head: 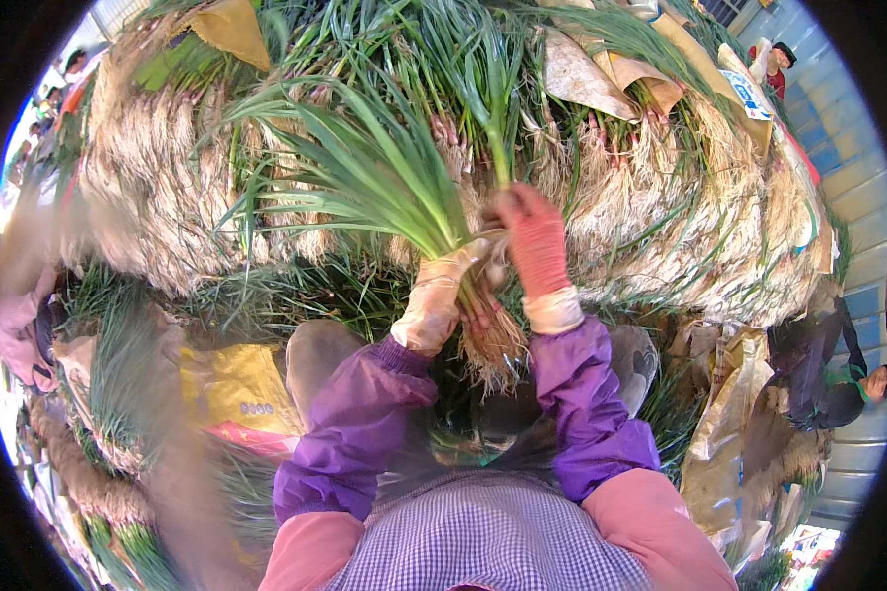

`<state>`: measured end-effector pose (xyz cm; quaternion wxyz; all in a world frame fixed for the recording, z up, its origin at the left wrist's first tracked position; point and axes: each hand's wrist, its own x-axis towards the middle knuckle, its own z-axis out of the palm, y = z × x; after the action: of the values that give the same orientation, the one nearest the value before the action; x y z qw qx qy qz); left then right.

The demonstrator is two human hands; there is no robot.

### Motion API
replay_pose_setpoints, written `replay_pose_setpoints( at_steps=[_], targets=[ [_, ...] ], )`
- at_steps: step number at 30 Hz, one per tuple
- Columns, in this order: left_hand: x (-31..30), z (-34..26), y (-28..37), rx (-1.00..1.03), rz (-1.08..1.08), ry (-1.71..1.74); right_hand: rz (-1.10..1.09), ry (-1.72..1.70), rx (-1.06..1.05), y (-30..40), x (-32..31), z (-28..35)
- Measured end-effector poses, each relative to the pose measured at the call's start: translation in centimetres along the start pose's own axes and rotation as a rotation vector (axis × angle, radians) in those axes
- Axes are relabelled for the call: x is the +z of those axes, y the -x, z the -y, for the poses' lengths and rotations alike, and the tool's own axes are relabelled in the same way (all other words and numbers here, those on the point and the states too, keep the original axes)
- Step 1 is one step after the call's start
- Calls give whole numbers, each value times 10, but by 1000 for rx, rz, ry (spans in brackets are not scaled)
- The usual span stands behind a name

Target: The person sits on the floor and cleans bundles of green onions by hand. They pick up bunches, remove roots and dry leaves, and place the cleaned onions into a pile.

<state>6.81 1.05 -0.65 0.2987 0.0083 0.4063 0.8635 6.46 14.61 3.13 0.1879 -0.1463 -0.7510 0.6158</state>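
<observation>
My left hand (440, 284), in a cream glove, is wrapped around a bunch of young green garlic plants (406, 188). Their leaves fan out up and to the left; pale, stringy roots (495, 343) hang below the grip. Close beside it, my right hand (534, 229) wears a reddish knit glove with a cream cuff. Its blurred fingers close on the lower stem of a separate green garlic stalk (499, 151), whose leaves point away from me. Both hands are above my lap, between my knees.
A long heap of green garlic (636, 185) spans the far side, roots towards me, with brown paper pieces (588, 77) on it. A yellow sack (236, 388) lies left; a tan sack (724, 414) stands right. Other people (831, 384) are at both sides. A blurred shape crosses the left.
</observation>
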Motion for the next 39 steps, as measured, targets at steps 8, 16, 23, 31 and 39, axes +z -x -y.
replay_pose_setpoints(
  at_steps=[8, 16, 23, 31, 39],
  targets=[
    [-16, -52, 13, 172, -97, 28, 401, 655, -575, -15, -11, -4],
    [-29, -66, -5, 313, -121, 294, 66, 878, -30, -144, -20, -23],
    [-13, -15, 8, -45, -64, 106, 288, -505, 258, -54, -15, -32],
    [-14, -13, 6, -75, -116, 312, -189, 499, -271, -44, -7, -45],
    [-18, -24, 9, 27, -18, 322, 979, 1215, -180, 17, -57, -127]
  ],
)
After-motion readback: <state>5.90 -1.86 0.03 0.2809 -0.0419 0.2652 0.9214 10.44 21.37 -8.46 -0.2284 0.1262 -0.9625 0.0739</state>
